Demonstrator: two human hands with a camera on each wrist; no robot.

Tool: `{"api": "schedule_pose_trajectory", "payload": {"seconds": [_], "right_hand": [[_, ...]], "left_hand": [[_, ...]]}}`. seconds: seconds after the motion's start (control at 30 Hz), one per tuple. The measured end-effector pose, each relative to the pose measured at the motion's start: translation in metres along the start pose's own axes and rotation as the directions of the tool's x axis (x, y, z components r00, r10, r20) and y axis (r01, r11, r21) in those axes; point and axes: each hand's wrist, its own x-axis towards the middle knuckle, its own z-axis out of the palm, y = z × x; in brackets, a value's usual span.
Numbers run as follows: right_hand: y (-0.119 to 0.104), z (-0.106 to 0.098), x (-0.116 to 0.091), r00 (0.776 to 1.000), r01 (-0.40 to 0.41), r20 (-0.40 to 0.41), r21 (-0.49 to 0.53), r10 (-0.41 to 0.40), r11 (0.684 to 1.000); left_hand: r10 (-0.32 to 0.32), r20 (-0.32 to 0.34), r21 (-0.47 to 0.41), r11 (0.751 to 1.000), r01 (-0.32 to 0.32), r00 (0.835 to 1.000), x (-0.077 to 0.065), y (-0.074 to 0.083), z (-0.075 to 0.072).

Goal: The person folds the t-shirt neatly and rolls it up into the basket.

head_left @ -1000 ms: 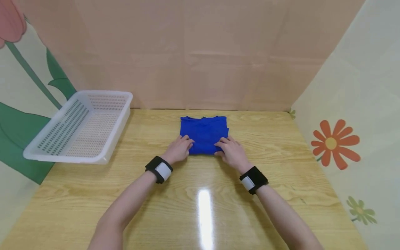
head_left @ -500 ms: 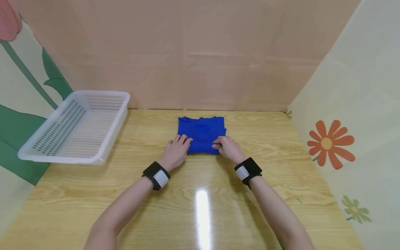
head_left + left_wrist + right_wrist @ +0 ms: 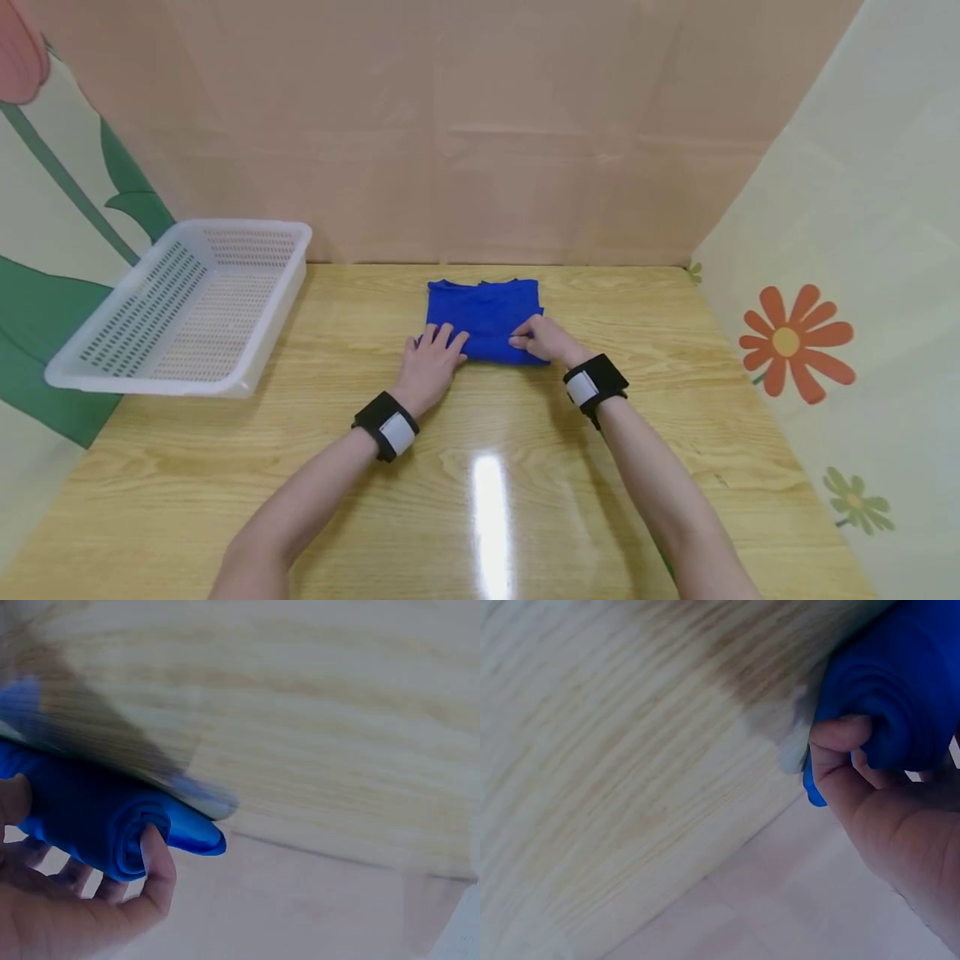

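Note:
A folded piece of blue cloth (image 3: 487,310) lies flat on the table, and its near edge is rolled into a thick tube. My left hand (image 3: 431,365) grips the left part of the roll. In the left wrist view, one of its fingers (image 3: 157,862) bends over the spiral end of the rolled cloth (image 3: 97,817). At the right end, my right hand (image 3: 549,340) holds the roll with curled fingers. The right wrist view has a bent finger (image 3: 840,735) tucked into the coil of the cloth (image 3: 907,690). Each palm hides part of the roll.
A white perforated plastic basket (image 3: 247,367) stands on the table's left side. The wooden table (image 3: 645,308) meets a pinkish covered wall (image 3: 510,200) just beyond the cloth. Flower-printed panels (image 3: 817,192) flank both sides. Black straps (image 3: 596,383) circle both wrists.
The near edge of the cloth has moved slightly away from me, with the roll. My left fingers have spread over it, and my right hand has shifted a little forward at the right end.

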Motion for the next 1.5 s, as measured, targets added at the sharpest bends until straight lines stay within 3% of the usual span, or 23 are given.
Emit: {"api": "schedule_pose_trajectory", "payload": {"seconds": [0.13,0.27,0.4,0.67,0.87,1.0,1.13,1.3,1.4,1.5], "right_hand": [[-0.004,0.005,-0.004,0.999,0.002,-0.038,-0.037,-0.004,0.999],[-0.004,0.016,-0.013,0.986,0.061,-0.143,-0.197,-0.091,0.979],[-0.006,0.026,-0.023,0.966,0.045,-0.228,-0.324,-0.125,0.945],[-0.01,0.034,-0.03,0.949,-0.003,-0.289,-0.403,-0.124,0.915],[-0.006,0.035,-0.023,0.924,-0.003,-0.352,-0.404,-0.152,0.915],[-0.003,0.03,-0.014,0.933,-0.001,-0.333,-0.376,-0.135,0.927],[-0.003,0.022,-0.004,0.954,0.012,-0.278,-0.346,-0.115,0.938],[-0.004,0.011,0.005,0.983,0.002,-0.179,-0.253,-0.048,0.967],[-0.003,0.005,0.01,0.994,-0.019,-0.109,-0.182,-0.001,0.983],[-0.002,-0.001,0.016,0.999,-0.031,-0.033,-0.124,0.027,0.992]], "left_hand": [[-0.035,0.026,-0.078,0.996,0.037,0.999,0.007,-0.001,-0.001],[-0.051,0.069,-0.126,0.99,0.059,0.996,0.014,-0.002,-0.002],[-0.076,0.113,-0.162,0.982,0.094,0.991,0.021,-0.003,-0.001],[-0.124,0.195,-0.205,0.965,0.164,0.973,0.038,-0.008,-0.003],[-0.129,0.248,-0.202,0.962,0.181,0.96,0.047,-0.01,-0.007],[-0.116,0.235,-0.192,0.968,0.163,0.965,0.049,-0.011,-0.006],[-0.076,0.168,-0.161,0.982,0.103,0.983,0.044,-0.012,-0.005],[0.0,0.096,-0.038,0.999,0.004,0.995,0.031,-0.013,-0.002],[0.049,0.07,0.049,0.997,-0.052,0.996,0.026,-0.013,0.001],[0.063,0.044,0.103,0.992,-0.067,0.997,0.025,-0.011,0.005]]}}
